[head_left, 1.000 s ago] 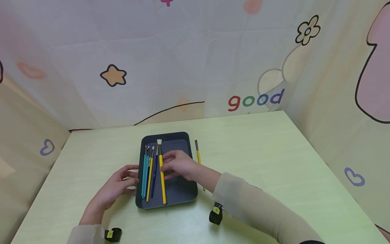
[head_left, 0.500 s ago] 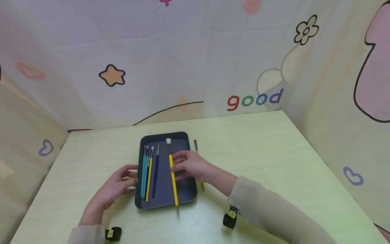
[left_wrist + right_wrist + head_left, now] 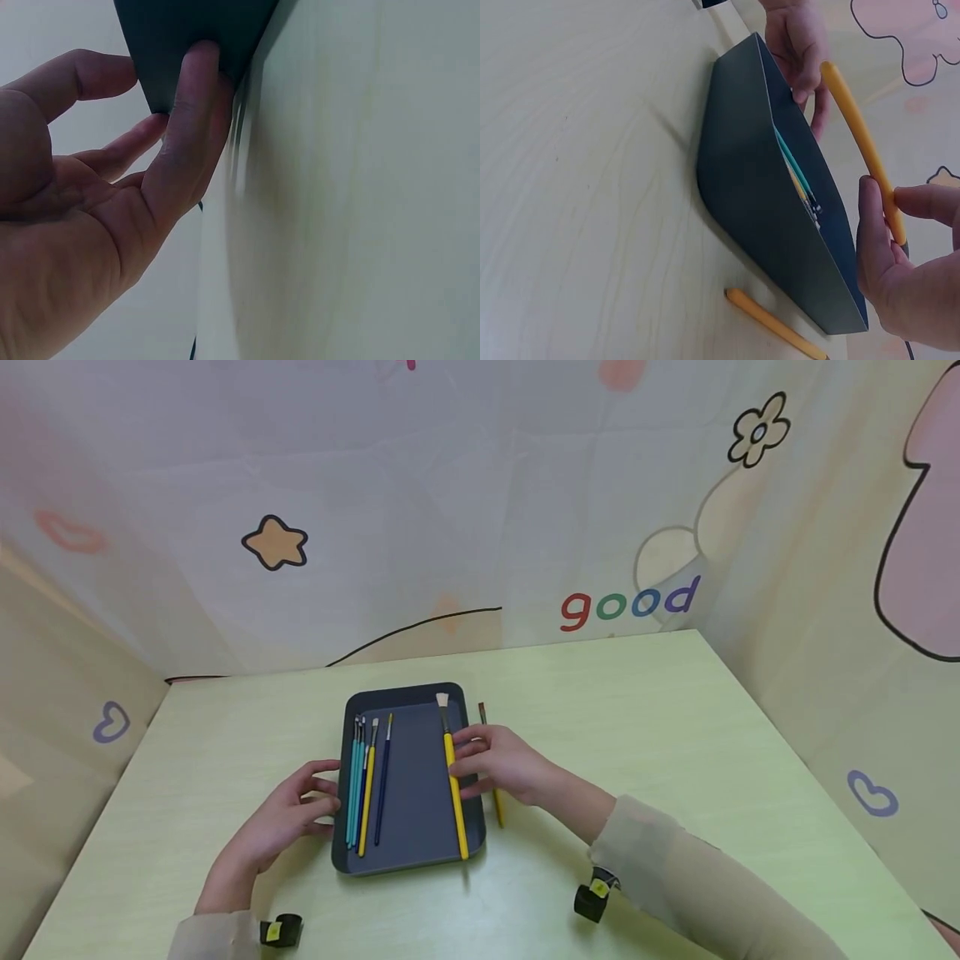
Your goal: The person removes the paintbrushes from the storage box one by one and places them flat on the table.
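Observation:
My right hand point(image 3: 504, 764) pinches a yellow-handled flat paintbrush point(image 3: 457, 802) with pale bristles, over the right side of a dark grey tray point(image 3: 412, 852). In the right wrist view the yellow handle point(image 3: 859, 135) is held between thumb and fingers above the tray's rim. My left hand point(image 3: 288, 814) rests its fingertips against the tray's left outer wall, seen close in the left wrist view on the dark wall point(image 3: 202, 26). Inside the tray, along its left side, lie several teal brushes point(image 3: 354, 793), a yellow brush point(image 3: 367, 802) and dark blue brushes point(image 3: 383, 785).
Another yellow brush point(image 3: 499, 810) with brown bristles lies on the pale table point(image 3: 637, 735) just right of the tray, partly behind my right hand. A printed curtain point(image 3: 450, 510) rises along the table's back and sides. Black wrist cameras point(image 3: 592, 902) hang below both sleeves.
My right hand has carried the pale-bristled paintbrush rightward, away from the other brushes to the tray's right side. The dark blue brush beside it now shows fully. My left hand stays put.

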The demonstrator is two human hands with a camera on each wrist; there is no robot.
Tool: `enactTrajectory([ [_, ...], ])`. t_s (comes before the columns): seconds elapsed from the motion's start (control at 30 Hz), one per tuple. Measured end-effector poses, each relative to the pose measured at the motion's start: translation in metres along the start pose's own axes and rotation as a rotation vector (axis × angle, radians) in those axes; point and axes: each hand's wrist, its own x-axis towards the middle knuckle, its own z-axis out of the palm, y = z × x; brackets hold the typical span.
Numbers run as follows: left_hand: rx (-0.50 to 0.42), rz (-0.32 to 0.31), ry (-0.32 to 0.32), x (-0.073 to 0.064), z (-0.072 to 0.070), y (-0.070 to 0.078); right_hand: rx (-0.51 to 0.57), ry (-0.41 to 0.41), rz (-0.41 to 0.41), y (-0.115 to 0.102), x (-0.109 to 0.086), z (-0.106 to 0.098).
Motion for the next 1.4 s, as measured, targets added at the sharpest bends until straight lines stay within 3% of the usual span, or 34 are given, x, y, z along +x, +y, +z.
enactTrajectory([
  [0.63, 0.026, -0.004, 0.001, -0.002, -0.002, 0.006, -0.03, 0.079, -0.046, 0.008, -0.011, -0.049],
  [1.4, 0.017, -0.013, -0.013, -0.003, -0.001, 0.002, -0.225, 0.253, -0.039, 0.033, 0.001, -0.073],
])
